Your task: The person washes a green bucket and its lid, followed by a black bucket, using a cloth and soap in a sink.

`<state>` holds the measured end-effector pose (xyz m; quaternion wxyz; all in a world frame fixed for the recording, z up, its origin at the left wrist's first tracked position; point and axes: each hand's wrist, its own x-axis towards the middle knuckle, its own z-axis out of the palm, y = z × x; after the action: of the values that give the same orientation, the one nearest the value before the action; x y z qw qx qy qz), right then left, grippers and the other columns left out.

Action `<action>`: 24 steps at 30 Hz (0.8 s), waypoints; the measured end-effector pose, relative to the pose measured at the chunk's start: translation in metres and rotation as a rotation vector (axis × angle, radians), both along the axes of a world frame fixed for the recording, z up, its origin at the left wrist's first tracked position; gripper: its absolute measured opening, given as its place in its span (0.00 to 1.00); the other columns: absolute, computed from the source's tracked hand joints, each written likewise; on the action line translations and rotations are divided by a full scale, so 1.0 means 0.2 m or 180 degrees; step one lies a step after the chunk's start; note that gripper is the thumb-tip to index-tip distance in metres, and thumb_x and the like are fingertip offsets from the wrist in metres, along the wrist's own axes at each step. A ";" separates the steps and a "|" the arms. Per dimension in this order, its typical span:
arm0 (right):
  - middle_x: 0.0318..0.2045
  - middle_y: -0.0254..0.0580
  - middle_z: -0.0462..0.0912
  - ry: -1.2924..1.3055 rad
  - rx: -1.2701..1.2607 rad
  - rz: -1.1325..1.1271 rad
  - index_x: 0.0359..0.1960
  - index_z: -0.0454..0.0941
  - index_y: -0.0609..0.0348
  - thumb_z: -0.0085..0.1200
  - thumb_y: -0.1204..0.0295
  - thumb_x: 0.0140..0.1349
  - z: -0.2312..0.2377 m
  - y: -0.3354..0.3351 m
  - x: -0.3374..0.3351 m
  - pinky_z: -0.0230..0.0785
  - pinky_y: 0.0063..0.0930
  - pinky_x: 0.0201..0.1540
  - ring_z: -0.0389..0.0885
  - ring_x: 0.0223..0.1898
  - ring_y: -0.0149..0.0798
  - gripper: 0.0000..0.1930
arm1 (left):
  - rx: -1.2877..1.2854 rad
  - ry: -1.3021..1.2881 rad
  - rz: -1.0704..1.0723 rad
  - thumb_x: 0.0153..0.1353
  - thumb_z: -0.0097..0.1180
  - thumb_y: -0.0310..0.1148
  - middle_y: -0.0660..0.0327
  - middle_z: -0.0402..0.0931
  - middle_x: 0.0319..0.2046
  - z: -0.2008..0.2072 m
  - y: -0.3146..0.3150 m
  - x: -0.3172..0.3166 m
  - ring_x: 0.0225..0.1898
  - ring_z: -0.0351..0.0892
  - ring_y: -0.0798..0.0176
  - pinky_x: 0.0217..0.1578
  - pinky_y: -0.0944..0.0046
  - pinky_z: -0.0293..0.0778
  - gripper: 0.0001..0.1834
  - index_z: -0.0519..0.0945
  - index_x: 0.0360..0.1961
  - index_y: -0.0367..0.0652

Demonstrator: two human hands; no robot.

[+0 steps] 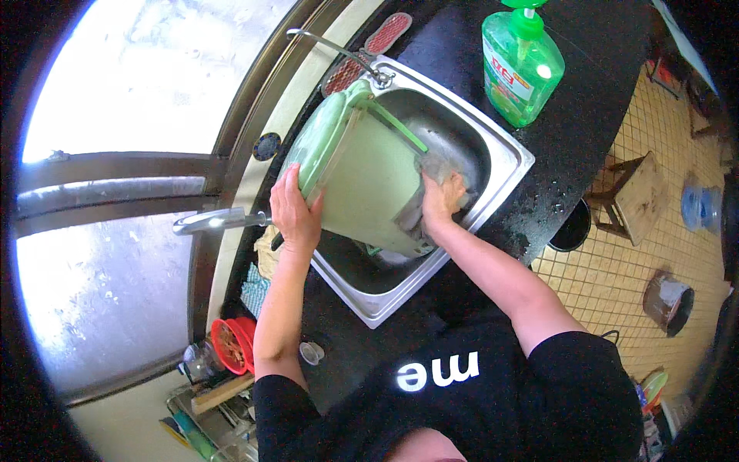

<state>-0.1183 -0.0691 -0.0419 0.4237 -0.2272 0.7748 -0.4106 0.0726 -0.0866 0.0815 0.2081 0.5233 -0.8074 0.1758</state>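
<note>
A pale green plastic bin with a rounded lid lies tilted on its side in the steel sink, lid toward the window. My left hand grips it at the lid's edge, fingers over the lid and thumb toward the body. At the bin's other end, my right hand is closed on a wet grey cloth, pressed against the bin; some fingertips are hard to make out. A green handle sticks out from the bin over the basin.
A curved faucet stands at the sink's far left corner; another chrome spout juts toward the window. A green soap pump bottle stands on the black counter. Left are a red basket and checked cloth; right, a wooden stool.
</note>
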 end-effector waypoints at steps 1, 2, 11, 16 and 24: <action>0.50 0.52 0.65 -0.0112 -0.0066 -0.0162 0.52 0.65 0.61 0.55 0.55 0.50 0.00 0.00 0.03 0.50 0.43 0.57 0.58 0.55 0.51 0.31 | -0.0029 0.0022 -0.0047 0.42 0.63 0.30 0.51 0.71 0.46 -0.01 0.00 0.00 0.46 0.70 0.47 0.47 0.55 0.66 0.34 0.65 0.54 0.39; 0.53 0.51 0.61 0.0094 -0.0430 0.0033 0.55 0.62 0.57 0.56 0.63 0.47 -0.01 -0.01 0.10 0.48 0.50 0.57 0.55 0.57 0.53 0.32 | -0.0056 0.0044 -0.0089 0.42 0.63 0.29 0.50 0.71 0.46 -0.02 -0.01 0.00 0.46 0.70 0.47 0.47 0.55 0.66 0.35 0.65 0.54 0.39; 0.53 0.48 0.64 0.0409 -0.0988 -0.0175 0.52 0.67 0.58 0.53 0.59 0.49 0.02 -0.01 0.14 0.48 0.46 0.58 0.59 0.58 0.50 0.28 | -0.0026 -0.0064 -0.0128 0.51 0.58 0.36 0.51 0.70 0.47 0.00 -0.01 -0.04 0.46 0.70 0.48 0.47 0.54 0.65 0.30 0.64 0.55 0.38; 0.54 0.55 0.61 -0.0141 0.0122 -0.0795 0.52 0.65 0.71 0.56 0.61 0.49 -0.09 0.00 0.03 0.47 0.43 0.60 0.56 0.56 0.53 0.31 | -0.0092 -0.0106 -0.0191 0.53 0.57 0.39 0.52 0.71 0.47 0.01 -0.03 -0.04 0.45 0.70 0.48 0.46 0.55 0.66 0.29 0.66 0.54 0.39; 0.57 0.55 0.57 0.0890 -0.2427 0.0914 0.50 0.64 0.60 0.58 0.67 0.45 0.25 0.21 0.41 0.44 0.51 0.60 0.52 0.60 0.57 0.28 | -0.0124 -0.0088 -0.0011 0.54 0.54 0.42 0.50 0.71 0.46 -0.03 0.00 -0.02 0.45 0.70 0.47 0.46 0.54 0.66 0.29 0.66 0.53 0.37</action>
<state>-0.0370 -0.0267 0.0083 0.2531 -0.5266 0.5781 -0.5696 0.0691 -0.0868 0.0758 0.2073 0.5153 -0.8076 0.1984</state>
